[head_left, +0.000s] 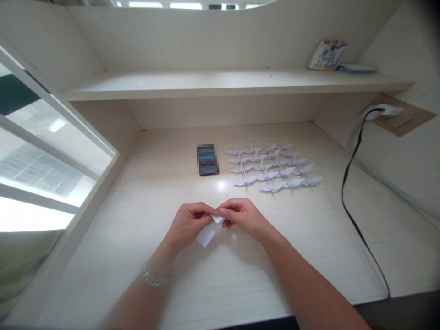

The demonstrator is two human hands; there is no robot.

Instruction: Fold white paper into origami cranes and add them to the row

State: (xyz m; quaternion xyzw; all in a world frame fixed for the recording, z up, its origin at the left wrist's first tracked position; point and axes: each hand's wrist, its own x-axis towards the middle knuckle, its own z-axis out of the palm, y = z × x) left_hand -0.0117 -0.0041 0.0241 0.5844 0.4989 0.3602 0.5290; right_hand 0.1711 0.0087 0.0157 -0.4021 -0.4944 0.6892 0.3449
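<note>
Between both hands, just above the desk's middle, is a small piece of folded white paper [206, 235]. My left hand [192, 222] pinches its upper left side, thumb and forefinger closed on it. My right hand [244, 216] grips the upper right corner with its fingertips, which nearly meet those of the left. A lower flap of the paper points down toward me; part of the sheet is hidden behind the left fingers. Beyond the right hand, several white paper cranes [270, 176] stand in rows on the desk.
A dark, blurred-out rectangular object [207, 160] lies left of the cranes. At the right, a black cable [349, 208] runs from a wall socket [407, 117] across the desk [137, 192]. A shelf [206, 80] above carries a colourful packet [327, 55] and a flat bluish stack [357, 68].
</note>
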